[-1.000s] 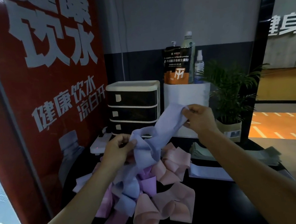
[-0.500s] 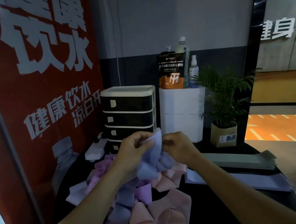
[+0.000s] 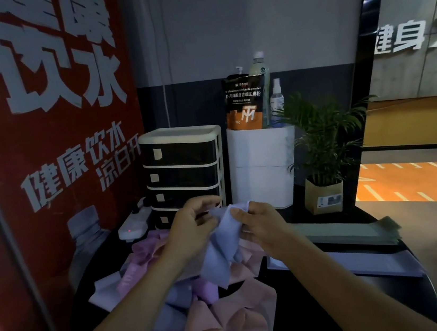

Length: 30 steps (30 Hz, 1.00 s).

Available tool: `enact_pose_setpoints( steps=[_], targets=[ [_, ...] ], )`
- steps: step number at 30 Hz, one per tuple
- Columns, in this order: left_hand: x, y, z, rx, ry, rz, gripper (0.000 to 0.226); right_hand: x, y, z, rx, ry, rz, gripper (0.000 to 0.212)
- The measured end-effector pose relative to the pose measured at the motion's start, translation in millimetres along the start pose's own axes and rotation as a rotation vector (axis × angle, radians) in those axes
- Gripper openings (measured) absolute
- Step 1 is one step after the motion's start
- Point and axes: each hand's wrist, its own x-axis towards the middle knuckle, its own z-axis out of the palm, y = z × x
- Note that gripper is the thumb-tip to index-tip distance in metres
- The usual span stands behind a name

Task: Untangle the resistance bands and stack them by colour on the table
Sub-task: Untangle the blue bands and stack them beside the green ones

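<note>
Both hands are raised over the tangle at table centre. Left hand (image 3: 192, 230) has its fingers curled around the near edge of a blue band (image 3: 222, 248); right hand (image 3: 264, 226) pinches the same band's top corner between thumb and fingers. The band hangs down into the heap of pink, purple and blue bands (image 3: 226, 314) at 6 o'clock.

Dark round table (image 3: 328, 314): bare surface at 4 to 5 o'clock, its rim curving at the far right. Flat blue bands (image 3: 369, 265) and green bands (image 3: 351, 234) lie stacked at 3 o'clock.

At 12 o'clock, a drawer unit (image 3: 183, 170), drawers closed, contents unseen. A white bin (image 3: 263, 165) at 1 o'clock, with a pouch (image 3: 245, 100) and bottles showing at its top. Potted plant (image 3: 322, 157) at 2 o'clock. Power strip (image 3: 135, 225) at 10 o'clock.
</note>
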Motion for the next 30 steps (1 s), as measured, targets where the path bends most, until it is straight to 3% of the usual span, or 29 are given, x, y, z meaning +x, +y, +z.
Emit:
enact_pose_setpoints(
  steps=[2,5,9,13,17,19,22,25,27,30],
  targets=[
    [-1.2,-6.5,-6.7,0.039,0.106,-0.091,0.033,0.8,-2.0,-2.6,0.054,0.036,0.004,0.017],
    [-6.9,-8.9,-7.8,0.042,0.056,-0.249,0.026,1.5,-6.0,-6.4,0.165,0.030,0.026,0.015],
    [-6.1,-0.8,-2.6,-0.041,-0.013,-0.200,0.010,2.9,-6.3,-3.0,0.178,-0.044,0.026,0.016],
    [1.4,1.2,-20.4,0.065,0.142,-0.171,0.015,9.9,-8.9,-9.0,0.056,0.027,0.036,0.009],
    [3.1,6.5,-51.9,0.026,0.314,-0.132,0.016,28.1,-1.5,-30.0,-0.117,0.159,0.075,0.009],
    [4.9,9.9,-61.7,0.054,0.328,-0.099,0.019,34.3,2.2,-37.5,-0.242,0.140,0.051,0.013],
    [9.0,13.0,-68.9,0.116,0.315,-0.055,0.019,38.5,0.8,-43.8,-0.641,0.125,-0.060,0.020],
    [13.8,12.8,-75.0,0.190,0.299,-0.012,0.021,34.5,-13.9,-45.1,-0.876,0.195,-0.171,0.027],
    [15.5,13.2,-75.7,0.231,0.277,0.011,0.024,32.6,-29.9,-42.5,-0.801,0.236,-0.273,0.021],
    [17.1,12.3,-71.1,0.226,0.221,0.007,0.018,34.2,-60.4,-24.0,-0.500,0.190,-0.303,0.022]
  ],
)
